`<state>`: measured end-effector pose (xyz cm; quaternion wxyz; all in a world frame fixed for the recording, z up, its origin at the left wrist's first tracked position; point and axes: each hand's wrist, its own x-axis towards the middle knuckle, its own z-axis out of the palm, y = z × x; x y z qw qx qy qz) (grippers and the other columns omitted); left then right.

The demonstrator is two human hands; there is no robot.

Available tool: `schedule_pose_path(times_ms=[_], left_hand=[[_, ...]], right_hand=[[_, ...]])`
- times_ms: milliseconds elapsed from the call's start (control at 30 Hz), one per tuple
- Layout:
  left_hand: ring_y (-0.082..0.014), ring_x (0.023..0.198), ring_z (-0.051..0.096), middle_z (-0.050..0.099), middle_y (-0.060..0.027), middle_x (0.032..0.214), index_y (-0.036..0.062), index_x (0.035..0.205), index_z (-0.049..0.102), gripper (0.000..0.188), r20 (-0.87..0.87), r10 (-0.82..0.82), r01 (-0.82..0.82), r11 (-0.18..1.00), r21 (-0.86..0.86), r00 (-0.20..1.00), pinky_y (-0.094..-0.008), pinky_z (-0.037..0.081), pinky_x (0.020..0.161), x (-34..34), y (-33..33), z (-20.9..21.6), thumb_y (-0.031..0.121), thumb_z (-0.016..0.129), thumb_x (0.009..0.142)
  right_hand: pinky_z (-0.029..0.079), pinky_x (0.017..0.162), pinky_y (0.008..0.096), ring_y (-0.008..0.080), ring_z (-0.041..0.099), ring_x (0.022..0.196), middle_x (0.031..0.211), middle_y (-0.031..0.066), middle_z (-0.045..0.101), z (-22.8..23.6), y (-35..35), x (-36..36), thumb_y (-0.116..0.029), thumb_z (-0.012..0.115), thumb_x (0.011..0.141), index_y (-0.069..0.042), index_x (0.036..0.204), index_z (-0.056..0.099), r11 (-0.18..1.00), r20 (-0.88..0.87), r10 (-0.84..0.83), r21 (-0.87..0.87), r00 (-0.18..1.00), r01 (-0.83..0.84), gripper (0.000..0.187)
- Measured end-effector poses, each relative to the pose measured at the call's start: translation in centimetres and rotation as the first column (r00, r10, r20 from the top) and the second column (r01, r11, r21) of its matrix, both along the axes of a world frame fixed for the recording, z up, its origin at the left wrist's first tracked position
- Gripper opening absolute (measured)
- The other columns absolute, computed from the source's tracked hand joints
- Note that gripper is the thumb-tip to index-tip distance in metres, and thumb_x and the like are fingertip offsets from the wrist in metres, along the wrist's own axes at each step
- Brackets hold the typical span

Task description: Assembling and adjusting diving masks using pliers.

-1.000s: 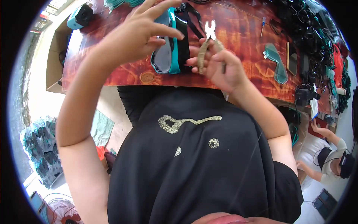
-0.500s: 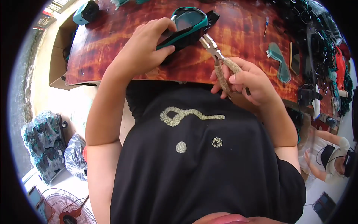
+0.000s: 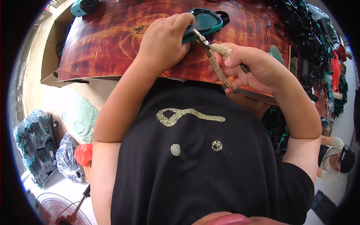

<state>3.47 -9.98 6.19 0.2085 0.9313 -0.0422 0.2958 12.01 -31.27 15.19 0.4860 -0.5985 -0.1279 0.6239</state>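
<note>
My left hand [image 3: 163, 41] is closed around the near left side of a teal-and-black diving mask [image 3: 207, 21], its clear lens facing up. The mask is tilted over the wooden table's surface. In my right hand [image 3: 253, 62] is a pair of pliers [image 3: 216, 69] with cord-wrapped handles. The handles are spread, and the thumb and fingers hold them. The metal jaws touch or overlap the mask's near edge, close to my left fingertips. Whether the jaws grip anything cannot be seen.
On the glossy red-brown table [image 3: 97, 45] lie a screwdriver [image 3: 268, 29] and a teal lens-like piece [image 3: 275, 53] partly behind my right hand. Black and teal straps [image 3: 300, 33] heap at right. A fan [image 3: 62, 210], wrapped goods [image 3: 33, 142] and another person [image 3: 335, 163] are around.
The pliers have moved left and up to the mask, their jaws now at its edge. My left hand and the mask have shifted right in view.
</note>
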Motion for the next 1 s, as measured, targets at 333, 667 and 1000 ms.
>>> schedule_pose_path(times_ms=[333,667,1000], left_hand=[[-0.0261,0.1,0.065,0.064,-0.0052,0.1,0.0138,0.123,0.053,0.054,-0.016,0.064,-0.063,0.993,0.1,0.998,-0.046,0.041,0.101,0.0,-0.3,-0.2,0.018,0.075,0.074],[-0.026,0.094,0.064,0.064,-0.0063,0.097,0.0139,0.112,0.069,0.042,0.009,0.08,-0.081,0.993,0.088,0.997,-0.0465,0.041,0.104,0.2,-1.1,-0.3,0.027,0.079,0.074],[-0.0261,0.09,0.063,0.063,-0.006,0.094,0.0129,0.111,0.071,0.042,0.016,0.047,-0.047,0.998,0.048,0.999,-0.0451,0.047,0.095,0.1,-0.7,-1.8,0.022,0.079,0.071]], right_hand=[[0.054,0.072,0.0456,0.0279,0.063,0.09,0.099,0.0139,0.062,2.2,2.2,1.1,-0.038,0.059,0.084,-0.009,0.097,0.057,0.979,-0.136,-0.143,-0.162,0.98,0.12,0.031],[0.054,0.066,0.045,0.0313,0.063,0.084,0.095,0.0199,0.058,3.5,4.1,2.4,-0.04,0.065,0.079,-0.003,0.095,0.056,0.92,-0.089,0.058,-0.382,0.994,-0.088,0.041],[0.056,0.061,0.0435,0.0284,0.064,0.075,0.093,0.0186,0.058,-0.4,2.7,2.7,-0.04,0.066,0.081,-0.005,0.095,0.058,0.952,-0.067,0.095,-0.286,0.993,-0.111,0.039]])
